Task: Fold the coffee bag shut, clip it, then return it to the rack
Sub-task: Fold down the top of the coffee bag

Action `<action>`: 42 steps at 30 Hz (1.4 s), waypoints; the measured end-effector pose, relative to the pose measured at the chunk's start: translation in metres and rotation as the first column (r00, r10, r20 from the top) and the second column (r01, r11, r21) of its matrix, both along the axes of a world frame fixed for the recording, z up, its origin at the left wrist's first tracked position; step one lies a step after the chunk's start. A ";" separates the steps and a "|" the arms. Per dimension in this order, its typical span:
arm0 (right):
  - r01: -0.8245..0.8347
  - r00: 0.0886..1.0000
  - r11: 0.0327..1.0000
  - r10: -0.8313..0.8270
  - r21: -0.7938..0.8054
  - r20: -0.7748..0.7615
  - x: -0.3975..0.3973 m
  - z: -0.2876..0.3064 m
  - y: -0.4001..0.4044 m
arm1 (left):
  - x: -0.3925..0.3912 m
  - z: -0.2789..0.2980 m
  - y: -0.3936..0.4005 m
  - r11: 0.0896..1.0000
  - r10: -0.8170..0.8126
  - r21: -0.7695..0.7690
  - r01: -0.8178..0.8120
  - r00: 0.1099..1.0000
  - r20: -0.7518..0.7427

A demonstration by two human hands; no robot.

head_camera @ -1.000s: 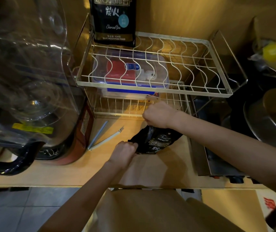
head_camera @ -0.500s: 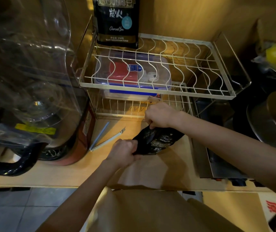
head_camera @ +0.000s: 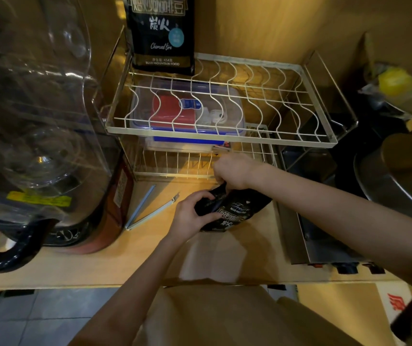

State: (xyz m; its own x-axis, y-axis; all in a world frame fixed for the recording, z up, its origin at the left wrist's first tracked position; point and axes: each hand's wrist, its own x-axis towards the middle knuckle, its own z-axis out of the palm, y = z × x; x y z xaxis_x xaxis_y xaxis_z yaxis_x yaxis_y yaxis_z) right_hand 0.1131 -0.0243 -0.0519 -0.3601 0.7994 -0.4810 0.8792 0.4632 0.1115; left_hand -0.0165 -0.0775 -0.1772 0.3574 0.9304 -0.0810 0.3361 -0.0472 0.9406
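A small black coffee bag (head_camera: 237,211) with white lettering lies on the wooden counter in front of the wire rack (head_camera: 219,138). My left hand (head_camera: 192,216) grips its left end, fingers curled over the folded top. My right hand (head_camera: 232,172) pinches the same top edge from above. A long pale blue bag clip (head_camera: 150,211) lies spread apart in a V on the counter, left of my hands and touching neither. A second, larger black coffee bag (head_camera: 161,33) stands upright at the back left of the rack's upper shelf.
A clear plastic box (head_camera: 187,113) with red contents sits on the rack's lower shelf. A big clear jug and black-handled appliance (head_camera: 37,146) crowd the left. A steel appliance (head_camera: 324,233) and a pot lid (head_camera: 399,181) stand on the right.
My left hand has moved up and right onto the bag's folded end, now wrapped over it. The right hand stays on the top edge. The clip has not moved.
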 end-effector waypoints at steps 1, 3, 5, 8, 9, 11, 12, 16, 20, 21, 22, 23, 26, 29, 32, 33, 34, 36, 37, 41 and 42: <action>0.012 1.000 1.000 -0.011 0.005 -0.022 0.001 0.001 0.000 | -0.001 -0.002 0.000 1.000 -0.005 -0.011 0.005 1.000 0.009; 0.012 1.000 1.000 -0.012 0.023 -0.023 0.003 0.001 -0.002 | -0.001 -0.002 0.001 1.000 -0.003 -0.003 0.003 1.000 -0.001; 0.006 1.000 1.000 -0.006 0.024 0.003 0.004 0.001 -0.002 | -0.001 -0.001 0.001 1.000 0.008 -0.023 -0.008 1.000 0.002; 0.008 1.000 1.000 -0.007 0.024 -0.029 0.006 0.001 -0.003 | -0.004 0.002 0.004 0.999 -0.011 -0.034 0.011 1.000 -0.019; 0.009 0.999 1.000 -0.008 0.024 -0.047 0.007 0.001 -0.003 | -0.006 0.003 0.006 1.000 -0.023 -0.021 0.023 0.999 -0.034; 0.029 0.997 0.999 -0.031 -0.019 -0.075 0.012 0.003 -0.001 | -0.009 0.005 0.009 0.999 -0.043 -0.001 0.043 0.998 -0.047; 0.052 0.994 0.996 -0.059 -0.074 -0.096 0.016 0.007 0.000 | -0.010 0.006 0.009 0.999 -0.046 0.005 0.047 0.998 -0.043; 0.086 0.964 0.977 -0.132 -0.197 -0.232 0.030 0.023 -0.002 | -0.017 0.011 0.016 0.998 -0.053 0.037 0.056 0.996 -0.077; 0.051 0.934 0.998 -0.065 -0.049 -0.350 0.028 0.014 -0.013 | -0.010 0.022 0.028 0.995 -0.090 0.048 0.092 0.994 -0.056; 0.045 0.925 0.999 -0.053 -0.032 -0.376 0.027 0.013 -0.014 | -0.007 0.024 0.028 0.996 -0.079 0.042 0.081 0.996 -0.043; 0.048 0.918 0.999 -0.050 -0.016 -0.393 0.027 0.012 -0.014 | -0.005 0.025 0.028 0.998 -0.057 0.035 0.058 0.998 -0.035; 0.066 0.907 0.998 -0.062 -0.004 -0.416 0.028 0.012 -0.013 | -0.004 0.025 0.028 0.999 -0.031 0.026 0.032 0.999 -0.022; 0.158 0.840 0.986 -0.157 -0.043 -0.519 0.032 0.009 -0.014 | -0.005 0.022 0.025 0.999 0.014 -0.050 -0.010 0.997 0.072; 0.228 0.820 0.963 -0.268 -0.142 -0.506 0.036 0.002 -0.019 | -0.004 0.017 0.017 0.973 0.120 -0.219 -0.074 0.972 0.201; 0.255 0.859 0.960 -0.280 -0.115 -0.429 0.042 -0.002 -0.022 | -0.002 0.013 0.012 0.938 0.205 -0.326 -0.119 0.948 0.245; 0.249 0.868 0.964 -0.267 -0.099 -0.419 0.042 -0.002 -0.022 | -0.003 0.013 0.011 0.936 0.208 -0.329 -0.124 0.950 0.234; 0.239 0.875 0.968 -0.250 -0.081 -0.414 0.041 -0.001 -0.022 | -0.003 0.013 0.012 0.937 0.207 -0.324 -0.130 0.955 0.215; 0.221 0.886 0.974 -0.218 -0.041 -0.410 0.037 -0.002 -0.022 | -0.005 0.014 0.015 0.939 0.204 -0.314 -0.140 0.962 0.180; 0.215 0.888 0.976 -0.206 -0.024 -0.410 0.036 -0.002 -0.022 | -0.006 0.014 0.015 0.938 0.207 -0.315 -0.144 0.962 0.177; 0.239 0.799 0.951 -0.307 -0.196 -0.517 0.044 -0.008 -0.022 | -0.014 0.018 0.017 0.947 0.184 -0.301 -0.110 0.956 0.229; 0.244 0.750 0.926 -0.368 -0.288 -0.550 0.047 -0.010 -0.022 | -0.016 0.020 0.019 0.952 0.173 -0.289 -0.097 0.952 0.251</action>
